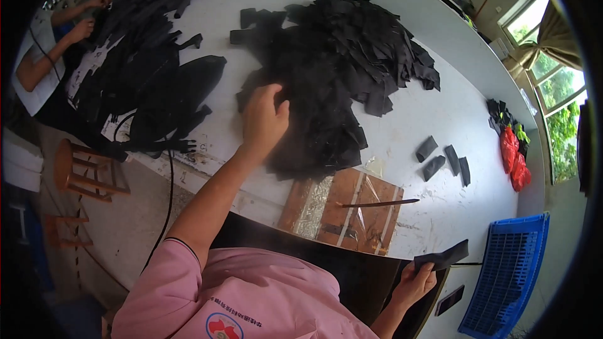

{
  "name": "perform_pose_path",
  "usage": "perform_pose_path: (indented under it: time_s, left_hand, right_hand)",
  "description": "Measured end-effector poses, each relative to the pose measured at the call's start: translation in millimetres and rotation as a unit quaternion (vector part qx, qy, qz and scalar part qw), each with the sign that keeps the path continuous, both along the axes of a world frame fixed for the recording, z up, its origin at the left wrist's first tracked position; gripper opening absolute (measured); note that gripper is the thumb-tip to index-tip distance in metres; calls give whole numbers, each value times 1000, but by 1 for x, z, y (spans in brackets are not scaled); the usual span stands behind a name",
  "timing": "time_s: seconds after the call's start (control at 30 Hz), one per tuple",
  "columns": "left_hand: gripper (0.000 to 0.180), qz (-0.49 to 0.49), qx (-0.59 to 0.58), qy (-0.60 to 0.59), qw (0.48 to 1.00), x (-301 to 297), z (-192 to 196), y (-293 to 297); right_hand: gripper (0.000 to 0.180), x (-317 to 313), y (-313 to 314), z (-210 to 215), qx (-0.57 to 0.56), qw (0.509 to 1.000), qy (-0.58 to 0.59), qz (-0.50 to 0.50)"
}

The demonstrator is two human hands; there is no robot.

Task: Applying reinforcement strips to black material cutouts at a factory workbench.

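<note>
My left hand rests on the near edge of a big heap of black fabric pieces on the white table, fingers curled into the top pieces. My right hand, low at the right, pinches a folded black fabric strip that sticks out to the right above the table edge. Three rolled black pieces lie to the right of the heap. A brown taped board with a thin dark stick on it lies in front of me.
A second spread of black fabric covers the table's left part, where another person's hands work. A blue plastic crate stands at the right, red bags beyond it. A wooden stool and a black cable are at the left.
</note>
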State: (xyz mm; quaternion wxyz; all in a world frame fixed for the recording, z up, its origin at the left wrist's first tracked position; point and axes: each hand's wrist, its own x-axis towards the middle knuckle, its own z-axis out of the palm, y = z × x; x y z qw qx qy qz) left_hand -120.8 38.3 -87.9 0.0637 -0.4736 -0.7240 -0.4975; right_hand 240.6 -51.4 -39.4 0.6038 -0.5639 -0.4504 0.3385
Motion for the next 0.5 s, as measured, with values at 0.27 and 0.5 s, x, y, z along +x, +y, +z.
perform_pose_path:
  time_s: [0.27,0.5]
  left_hand:
    - [17,67,-312,137,938,-31,-21,25]
    - [18,38,-172,-23,984,-66,-13,10]
  right_hand:
    - [35,74,-100,-178,-314,944,-22,-99]
    - [22,78,-72,-172,-446,856,-241,96]
